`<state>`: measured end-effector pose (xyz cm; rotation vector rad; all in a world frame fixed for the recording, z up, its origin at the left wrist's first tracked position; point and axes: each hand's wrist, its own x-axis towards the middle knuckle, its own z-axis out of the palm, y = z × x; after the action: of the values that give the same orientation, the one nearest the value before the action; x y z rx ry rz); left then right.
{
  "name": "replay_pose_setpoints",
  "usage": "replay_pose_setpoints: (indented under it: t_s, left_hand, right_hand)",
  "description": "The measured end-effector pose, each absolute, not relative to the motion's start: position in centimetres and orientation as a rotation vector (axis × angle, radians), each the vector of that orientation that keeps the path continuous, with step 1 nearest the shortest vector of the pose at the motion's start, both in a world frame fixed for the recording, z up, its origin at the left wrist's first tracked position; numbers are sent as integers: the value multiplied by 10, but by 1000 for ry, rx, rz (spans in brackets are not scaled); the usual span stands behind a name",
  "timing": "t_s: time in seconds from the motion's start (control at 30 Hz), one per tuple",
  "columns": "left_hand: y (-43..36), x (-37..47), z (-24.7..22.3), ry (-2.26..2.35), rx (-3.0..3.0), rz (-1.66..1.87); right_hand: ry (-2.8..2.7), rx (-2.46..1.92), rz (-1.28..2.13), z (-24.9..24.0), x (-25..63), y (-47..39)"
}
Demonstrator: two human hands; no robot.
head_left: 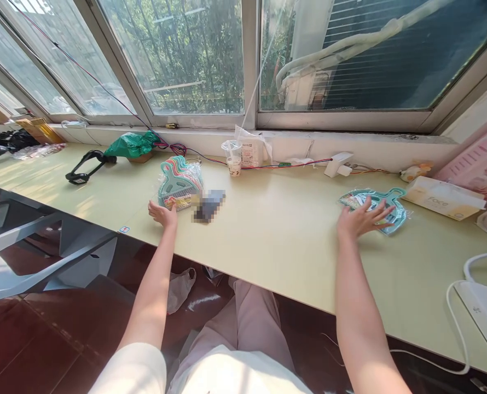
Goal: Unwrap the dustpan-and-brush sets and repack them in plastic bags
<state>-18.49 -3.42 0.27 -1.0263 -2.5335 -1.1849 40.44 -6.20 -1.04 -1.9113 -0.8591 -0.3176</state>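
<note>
My left hand is at the near side of a row of small plastic-wrapped dustpan-and-brush sets, teal at the front with other colours behind. Its fingers are stretched out against or just beside the front pack; I cannot tell whether they touch. My right hand is spread over another wrapped teal dustpan set, which lies flat on the table with its handle pointing to the back right. Part of that pack is hidden under the fingers. A blurred-out dark phone-like object lies just right of the row.
On the long pale table stand a drink cup, a tissue pack, a white power strip with its cable, and a black headband-like frame. A green bag and wires run along the window sill.
</note>
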Motion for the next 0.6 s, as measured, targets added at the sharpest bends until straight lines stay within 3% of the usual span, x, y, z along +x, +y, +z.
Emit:
replay_pose_setpoints:
  t_s: [0.17,0.33,0.6]
  left_hand:
    - [-49,-172,13,-2388,-1074,-1235]
    - [-67,-145,22,-1998,-1177,-1328]
    - [-66,-42,20,-1430,-1922,-1457]
  right_hand:
    - [-799,-2156,-140,-32,450,-75]
    - [-921,-2239,-189,-33,452,-78]
    - [-1055,-2133,-106,-40,469,-69]
